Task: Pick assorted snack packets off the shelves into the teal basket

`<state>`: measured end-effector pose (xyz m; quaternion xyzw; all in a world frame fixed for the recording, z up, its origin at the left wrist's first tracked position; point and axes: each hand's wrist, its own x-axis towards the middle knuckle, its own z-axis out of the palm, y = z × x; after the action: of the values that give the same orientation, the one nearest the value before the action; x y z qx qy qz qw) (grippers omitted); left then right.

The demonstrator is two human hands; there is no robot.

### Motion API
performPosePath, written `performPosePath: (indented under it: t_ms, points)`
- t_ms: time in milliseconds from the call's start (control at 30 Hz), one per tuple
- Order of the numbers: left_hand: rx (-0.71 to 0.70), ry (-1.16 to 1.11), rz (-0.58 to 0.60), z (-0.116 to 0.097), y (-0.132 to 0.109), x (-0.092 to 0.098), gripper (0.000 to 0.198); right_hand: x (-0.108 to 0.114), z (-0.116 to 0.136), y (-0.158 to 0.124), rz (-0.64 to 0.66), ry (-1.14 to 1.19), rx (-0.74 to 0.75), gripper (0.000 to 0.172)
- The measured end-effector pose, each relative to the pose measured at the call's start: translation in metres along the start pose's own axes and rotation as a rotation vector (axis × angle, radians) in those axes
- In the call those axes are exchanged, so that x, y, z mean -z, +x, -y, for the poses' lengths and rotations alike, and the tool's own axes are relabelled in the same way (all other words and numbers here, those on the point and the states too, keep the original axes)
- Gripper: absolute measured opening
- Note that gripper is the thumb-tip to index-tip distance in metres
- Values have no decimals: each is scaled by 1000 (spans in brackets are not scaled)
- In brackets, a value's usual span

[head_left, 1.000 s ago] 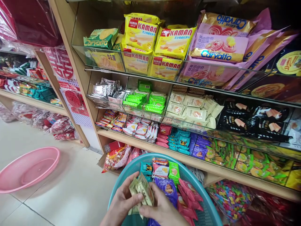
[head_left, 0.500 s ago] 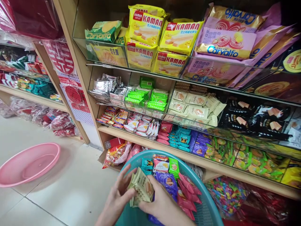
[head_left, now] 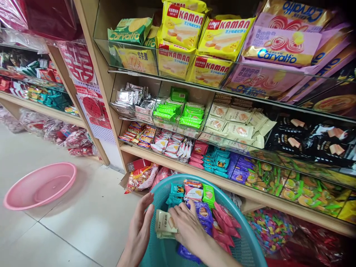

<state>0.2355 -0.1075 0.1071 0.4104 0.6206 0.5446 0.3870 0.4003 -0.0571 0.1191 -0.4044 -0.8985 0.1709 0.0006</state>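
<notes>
My right hand grips the right end of a small stack of cream-coloured snack packets, low inside the teal basket. Apart from the stack, on its left, my left hand stands open at the basket's rim, fingers stretched and palm turned inward. Purple packets lie just right of my right hand, partly hidden by it. Pink packets fan out along the basket's right side. Teal packets, a white packet and a green packet sit at the far end.
Glass-fronted shelves of wrapped snacks rise behind the basket, their lower wooden edge close to its rim. A pink basin rests on the tiled floor at left. Bagged goods lie under the shelf.
The cream packets have gone down into the basket, turned flatter. My left hand has let go and moved left; my right hand now covers their right end from above.
</notes>
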Motion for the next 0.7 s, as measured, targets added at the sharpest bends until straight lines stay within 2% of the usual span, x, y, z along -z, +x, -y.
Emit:
performPosePath:
  t_ms: [200, 300, 433, 500, 600, 700]
  points:
    - [-128, 217, 80, 5, 3, -1, 44, -13, 1, 0, 20, 9, 3, 39]
    - [-169, 356, 136, 8, 4, 2, 44, -15, 1, 0, 7, -37, 10, 38]
    - [-288, 586, 363, 7, 9, 8, 43, -16, 4, 0, 10, -116, -15, 33]
    - [-320, 699, 515, 4, 12, 10, 54, -17, 5, 0, -5, -150, -23, 36]
    - [-266, 904, 680, -3, 16, 5, 75, -20, 5, -1, -12, -191, -23, 44]
    - [-192, 1088, 738, -9, 18, -7, 73, -24, 3, -1, -28, -223, -26, 49]
